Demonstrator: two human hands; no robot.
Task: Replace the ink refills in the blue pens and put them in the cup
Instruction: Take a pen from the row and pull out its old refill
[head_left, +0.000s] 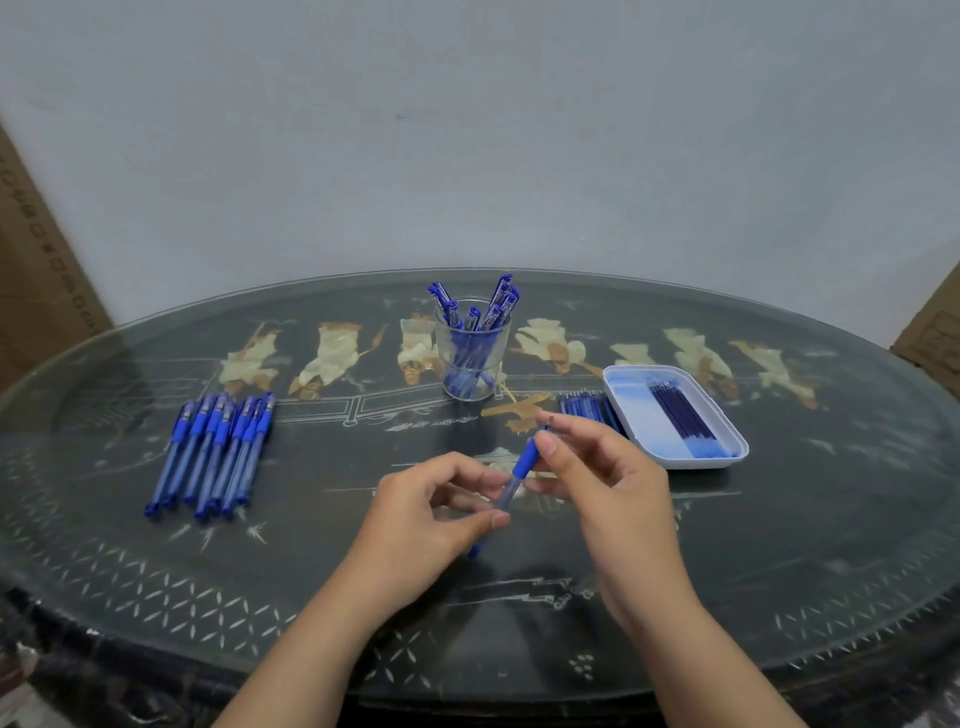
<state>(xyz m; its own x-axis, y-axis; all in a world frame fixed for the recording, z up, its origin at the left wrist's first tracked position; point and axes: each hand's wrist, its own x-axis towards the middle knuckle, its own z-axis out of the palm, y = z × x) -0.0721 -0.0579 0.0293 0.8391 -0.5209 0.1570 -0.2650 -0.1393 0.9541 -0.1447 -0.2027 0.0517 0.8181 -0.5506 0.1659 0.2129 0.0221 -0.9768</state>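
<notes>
Head view, centre of the frame: the blue pen (511, 483) slants from lower left to upper right, held above the surface (779, 545) between both hands. My left grip (431, 514) is pinched on the clear barrel, and my right grip (597, 478) is pinched on the blue sleeve near the tip. I judge the pen light and stiff. The smooth plastic barrel is likely to slip under a twist, while the sleeve looks rubbery and should give me better purchase. So I would hold the barrel firmly mid-length and turn at the sleeve, close to the joint. The refill inside is probably thin and easy to bend, so it wants a straight pull. Other pens lie in a row (213, 452) at left, the cup (471, 358) stands at upper centre with pens in it, and refills (680, 415) lie in the white tray (744, 448) at right
</notes>
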